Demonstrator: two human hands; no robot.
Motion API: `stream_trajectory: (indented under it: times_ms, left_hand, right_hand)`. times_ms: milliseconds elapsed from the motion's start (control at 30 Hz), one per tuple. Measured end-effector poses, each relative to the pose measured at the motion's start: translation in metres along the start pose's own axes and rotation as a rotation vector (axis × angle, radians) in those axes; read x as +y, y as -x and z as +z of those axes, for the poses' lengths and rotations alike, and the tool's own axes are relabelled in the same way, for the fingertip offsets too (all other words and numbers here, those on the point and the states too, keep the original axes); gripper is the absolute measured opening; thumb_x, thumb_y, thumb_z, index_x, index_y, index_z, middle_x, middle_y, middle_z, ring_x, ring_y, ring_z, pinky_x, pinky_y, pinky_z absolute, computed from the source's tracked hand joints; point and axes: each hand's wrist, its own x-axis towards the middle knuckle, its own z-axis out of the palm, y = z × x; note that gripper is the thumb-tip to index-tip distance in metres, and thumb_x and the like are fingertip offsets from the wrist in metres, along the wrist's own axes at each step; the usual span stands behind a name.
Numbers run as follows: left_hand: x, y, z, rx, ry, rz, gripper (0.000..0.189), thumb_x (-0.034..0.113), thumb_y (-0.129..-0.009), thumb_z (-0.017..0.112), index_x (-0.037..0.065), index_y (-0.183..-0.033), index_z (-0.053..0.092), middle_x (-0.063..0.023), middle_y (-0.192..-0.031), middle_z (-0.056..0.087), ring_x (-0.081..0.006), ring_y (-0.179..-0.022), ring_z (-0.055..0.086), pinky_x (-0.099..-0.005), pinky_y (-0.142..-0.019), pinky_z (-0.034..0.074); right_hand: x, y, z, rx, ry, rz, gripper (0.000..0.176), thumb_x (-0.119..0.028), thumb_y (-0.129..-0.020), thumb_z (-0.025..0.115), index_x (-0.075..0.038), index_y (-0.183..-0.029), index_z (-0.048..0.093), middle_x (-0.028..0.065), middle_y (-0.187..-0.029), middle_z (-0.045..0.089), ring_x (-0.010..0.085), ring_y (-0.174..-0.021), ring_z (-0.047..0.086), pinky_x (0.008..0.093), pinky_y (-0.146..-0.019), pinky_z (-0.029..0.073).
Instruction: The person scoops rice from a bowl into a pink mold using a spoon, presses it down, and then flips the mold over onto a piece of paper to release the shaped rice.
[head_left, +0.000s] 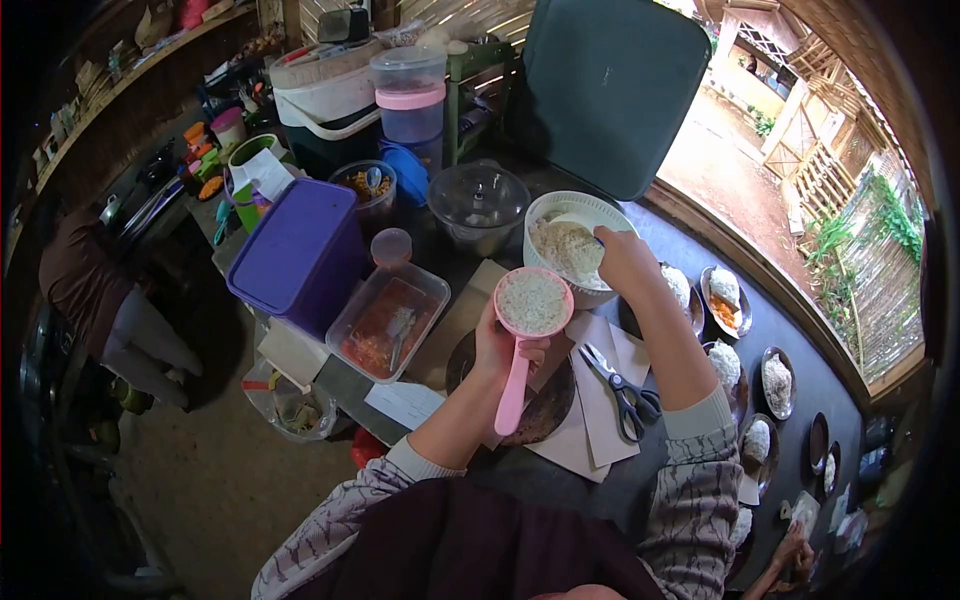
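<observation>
My left hand point(497, 345) grips a pink scoop cup point(532, 303) filled level with white rice, its long pink handle point(514, 385) pointing down toward me. My right hand point(625, 262) holds a white rice paddle point(580, 222) inside a white bowl of rice point(575, 247) just beyond the cup. Under the cup lies a dark round plate point(545, 405) on brown and white paper sheets point(600, 400).
Scissors point(620, 385) lie on the paper to the right. Several small dark plates with rice mounds point(725, 365) line the right counter. A purple box point(295, 250), a clear tub of red food point(385, 320) and lidded containers point(478, 205) crowd the left. Another person point(110, 300) crouches at far left.
</observation>
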Motion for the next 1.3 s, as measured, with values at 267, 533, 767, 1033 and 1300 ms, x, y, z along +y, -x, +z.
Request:
stream_trajectory:
  times_ms: [267,533,767,1033,1300]
  left_hand:
    - [0.002,0.0,0.005,0.043,0.01,-0.022,0.061,0.055,-0.08,0.053,0.006,-0.117,0.051,-0.0082,-0.087,0.055,-0.0076,-0.048,0.035,-0.0164,-0.037,0.03]
    - [0.001,-0.001,0.002,0.054,-0.041,-0.052,0.062,0.057,-0.079,0.054,0.006,-0.115,0.052,-0.0063,-0.083,0.052,-0.0069,-0.049,0.035,-0.0163,-0.038,0.031]
    - [-0.001,-0.001,0.005,0.1,-0.046,-0.036,0.063,0.057,-0.079,0.054,0.005,-0.114,0.052,-0.0078,-0.085,0.054,-0.0073,-0.048,0.035,-0.016,-0.036,0.031]
    - [0.0,-0.001,0.002,0.088,-0.036,-0.039,0.062,0.056,-0.079,0.055,0.006,-0.115,0.052,-0.0076,-0.087,0.055,-0.0073,-0.049,0.036,-0.0159,-0.037,0.032]
    - [0.0,0.002,0.01,0.123,-0.028,-0.031,0.062,0.059,-0.081,0.049,0.004,-0.111,0.053,-0.0058,-0.077,0.052,-0.0074,-0.046,0.036,-0.0166,-0.037,0.031]
  right_hand:
    - [0.004,0.001,0.0,0.013,-0.069,0.001,0.034,-0.005,-0.071,0.055,-0.003,-0.105,0.056,0.0226,-0.093,0.062,0.038,-0.09,0.061,0.0456,-0.077,0.05]
    - [-0.005,0.01,-0.004,-0.008,-0.058,0.04,0.032,-0.003,-0.071,0.053,-0.002,-0.103,0.056,0.025,-0.092,0.061,0.0396,-0.089,0.061,0.0474,-0.076,0.05]
    - [0.002,0.016,0.008,0.018,-0.087,-0.058,0.028,-0.002,-0.069,0.052,0.0,-0.097,0.06,0.0254,-0.087,0.062,0.0397,-0.085,0.062,0.0459,-0.075,0.05]
    - [-0.005,0.02,-0.008,-0.036,-0.049,-0.058,0.029,-0.003,-0.066,0.057,0.0,-0.095,0.062,0.0248,-0.089,0.063,0.0382,-0.084,0.063,0.0434,-0.077,0.05]
    - [-0.013,0.014,-0.011,-0.138,0.056,-0.031,0.025,-0.004,-0.067,0.059,0.0,-0.091,0.066,0.023,-0.091,0.064,0.035,-0.086,0.064,0.0425,-0.077,0.052]
